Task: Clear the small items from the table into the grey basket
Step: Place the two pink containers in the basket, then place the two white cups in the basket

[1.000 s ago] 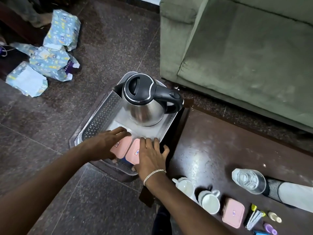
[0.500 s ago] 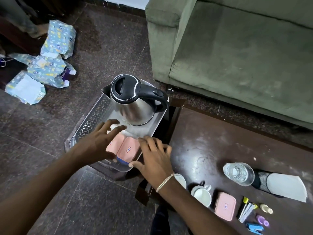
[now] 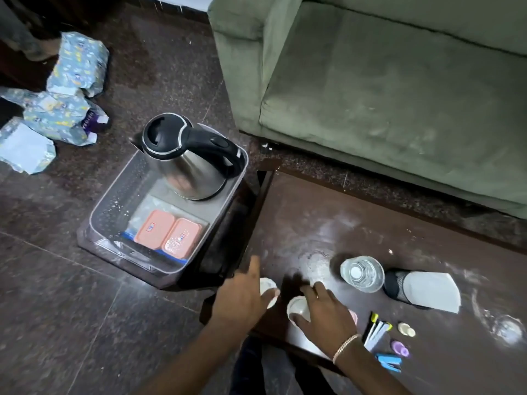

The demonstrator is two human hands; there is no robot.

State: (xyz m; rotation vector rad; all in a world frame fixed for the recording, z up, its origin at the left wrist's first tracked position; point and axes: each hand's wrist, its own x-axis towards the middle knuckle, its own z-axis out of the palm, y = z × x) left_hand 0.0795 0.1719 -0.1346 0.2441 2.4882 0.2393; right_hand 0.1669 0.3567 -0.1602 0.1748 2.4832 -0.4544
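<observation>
Head view, left hand (image 3: pixel 242 297), right hand (image 3: pixel 325 312) half-hiding seemingly white cups (image 3: pixel 298 307)

Green sofa (image 3: pixel 385 89) sat on dark speckled floor tiles (image 3: pixel 57 295); blue patterned packets (image 3: pixel 57 109) lay left of it.

I see pink boxes (image 3: pixel 168 234) in grey basket (image 3: pixel 114 195), black-lidded steel kettle (image 3: pixel 185 161), olive-green sofa (image 3: pixel 385 89), dark brown table (image 3: pixel 342 223).
</observation>
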